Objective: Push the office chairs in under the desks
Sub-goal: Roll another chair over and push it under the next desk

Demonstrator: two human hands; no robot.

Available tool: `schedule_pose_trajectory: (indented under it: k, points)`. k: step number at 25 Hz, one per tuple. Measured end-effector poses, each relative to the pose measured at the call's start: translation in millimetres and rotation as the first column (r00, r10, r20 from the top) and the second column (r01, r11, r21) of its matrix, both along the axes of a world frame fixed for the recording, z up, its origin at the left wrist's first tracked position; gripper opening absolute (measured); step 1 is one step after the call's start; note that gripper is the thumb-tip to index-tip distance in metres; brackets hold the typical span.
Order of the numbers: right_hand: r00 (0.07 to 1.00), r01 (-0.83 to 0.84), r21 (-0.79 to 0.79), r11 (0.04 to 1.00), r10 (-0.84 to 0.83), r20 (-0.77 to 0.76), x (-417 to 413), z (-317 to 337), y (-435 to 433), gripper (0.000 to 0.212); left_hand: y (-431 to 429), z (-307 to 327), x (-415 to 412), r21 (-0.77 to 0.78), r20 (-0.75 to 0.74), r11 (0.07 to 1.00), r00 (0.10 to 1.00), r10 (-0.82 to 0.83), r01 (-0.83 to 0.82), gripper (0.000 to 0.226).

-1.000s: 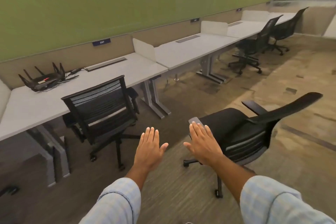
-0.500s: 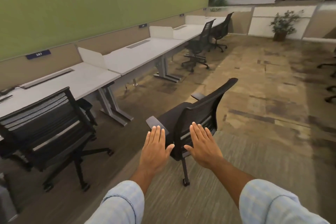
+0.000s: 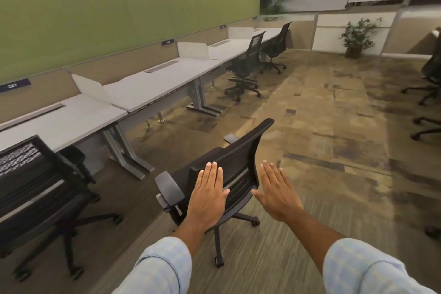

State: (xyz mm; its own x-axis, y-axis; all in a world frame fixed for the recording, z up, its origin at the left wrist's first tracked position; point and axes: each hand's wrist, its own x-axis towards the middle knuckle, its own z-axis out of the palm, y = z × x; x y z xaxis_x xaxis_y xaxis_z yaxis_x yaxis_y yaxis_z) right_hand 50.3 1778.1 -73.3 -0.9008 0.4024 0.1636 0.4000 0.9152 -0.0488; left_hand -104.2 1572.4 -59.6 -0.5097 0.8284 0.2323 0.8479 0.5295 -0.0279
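A black mesh office chair (image 3: 241, 155) stands out on the carpet, away from the row of white desks (image 3: 157, 83), its back turned toward me. My left hand (image 3: 207, 196) is flat and open in front of the chair's backrest; whether it touches is unclear. My right hand (image 3: 276, 193) is open too, hovering just right of the backrest, holding nothing. A second black chair (image 3: 35, 188) sits at the near left, partly tucked at its desk (image 3: 71, 119). Two more chairs (image 3: 248, 64) stand by the far desks.
Grey metal desk legs (image 3: 126, 153) stand between the chairs. White dividers (image 3: 90, 86) split the desktops below a green wall. Other chair bases (image 3: 427, 126) line the right edge. A potted plant (image 3: 356, 36) stands at the far wall. Open carpet lies to the right.
My view has swung right along the desk row. The loose chair now shows its back to me, and both open hands have come closer to its backrest.
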Motion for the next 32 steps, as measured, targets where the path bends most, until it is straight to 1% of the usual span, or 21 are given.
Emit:
schedule_pose_trajectory:
  k: [3,6,8,11,15,19,23,25,29,32]
  points:
    - [1.0,-0.025,0.016,1.0,0.025,-0.01,-12.1,4.4,54.1,0.087,42.8,5.8,-11.3,0.005,-0.032,0.998,0.998,0.062,-0.062,0.07]
    - [0.997,-0.082,0.024,0.996,0.082,0.001,-29.8,10.6,93.8,0.087,73.1,10.6,-26.9,0.002,-0.012,0.99,0.99,0.139,-0.139,0.065]
    - [0.99,-0.141,0.05,0.989,0.141,0.007,-44.8,12.2,114.9,0.087,84.6,8.4,-34.3,0.035,0.008,0.983,0.984,0.178,-0.178,0.062]
    - [0.967,-0.254,0.09,0.963,0.252,0.034,-73.9,16.4,140.5,0.087,91.9,5.4,-40.9,0.108,0.055,0.973,0.978,0.2,-0.205,0.057]
    - [0.943,-0.332,0.126,0.935,0.332,0.017,-114.6,24.1,163.4,0.084,95.5,3.5,-52.4,0.158,0.033,0.961,0.974,0.224,-0.227,0.051]
    - [0.914,-0.403,0.11,0.908,0.405,0.007,-153.9,31.5,182.2,0.08,106.5,6.7,-72.9,0.174,0.033,0.935,0.951,0.307,-0.308,0.047]
    - [0.88,-0.474,0.064,0.878,0.475,-0.001,-204.4,41.2,201.1,0.082,111.3,10.1,-102.4,0.18,0.018,0.934,0.95,0.311,-0.309,0.05]
    - [0.87,-0.491,0.071,0.868,0.493,-0.011,-229.3,40.3,205.5,0.079,113.0,11.0,-123.0,0.178,0.026,0.929,0.945,0.326,-0.325,0.049]
    - [0.878,-0.469,0.083,0.879,0.475,-0.063,-274.9,29.9,207.4,0.071,119.1,9.2,-172.9,0.178,0.024,0.928,0.944,0.328,-0.327,0.051]
    - [0.883,-0.456,0.086,0.886,0.462,-0.076,-312.6,26.3,208.7,0.073,120.8,4.9,-217.7,0.175,0.014,0.935,0.95,0.312,-0.309,0.051]
